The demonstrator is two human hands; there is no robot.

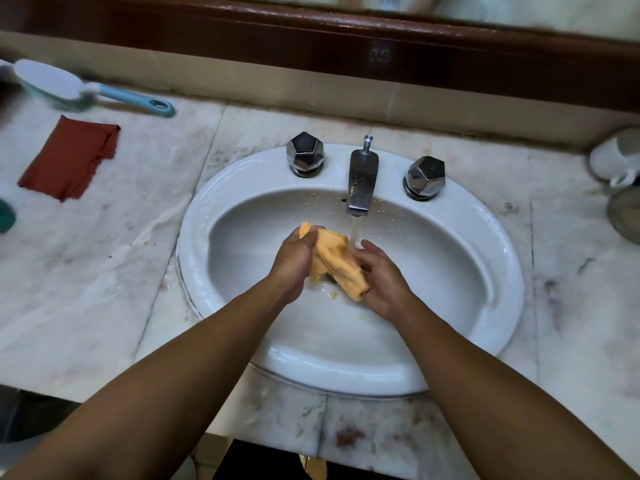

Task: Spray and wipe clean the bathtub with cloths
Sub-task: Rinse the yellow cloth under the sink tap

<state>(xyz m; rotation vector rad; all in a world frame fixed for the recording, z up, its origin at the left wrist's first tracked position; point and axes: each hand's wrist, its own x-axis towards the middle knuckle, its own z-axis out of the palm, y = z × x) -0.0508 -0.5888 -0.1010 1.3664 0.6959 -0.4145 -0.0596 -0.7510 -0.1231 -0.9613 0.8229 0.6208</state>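
Yellow cloth (332,261) sat bunched between both hands, and the fingers had it. The left hand (294,261) was curled tight round the upper end, a small tuft poking out above the fist, while the right hand (384,282) cupped the lower end, thumb across the fabric and fingers loosely bent round it, their tips up at the stream of water (355,233). The cloth hung twisted between the two grips, low inside the bowl and right over the drain, which it mostly hid. Water ran from the chrome spout (362,181) straight down to the cloth's right edge and the right fingertips. Both bare forearms came in from the bottom of the view and met over the white oval sink (194,237). Droplets dotted the back wall of the bowl under the spout, and a few yellow flecks lay on the basin floor near the hands. A faceted chrome knob (304,154) sat left of the spout and a second knob (425,176) to its right. Out on the marble counter (86,289), wet and stained, a red cloth (69,157) lay flat, well left of the sink. Behind it rested a long-handled brush (69,86) with a pale blue handle. At the far right edge stood a white cup (613,161), partly cut off. A dark wooden frame (311,39) ran along the wall at the back.
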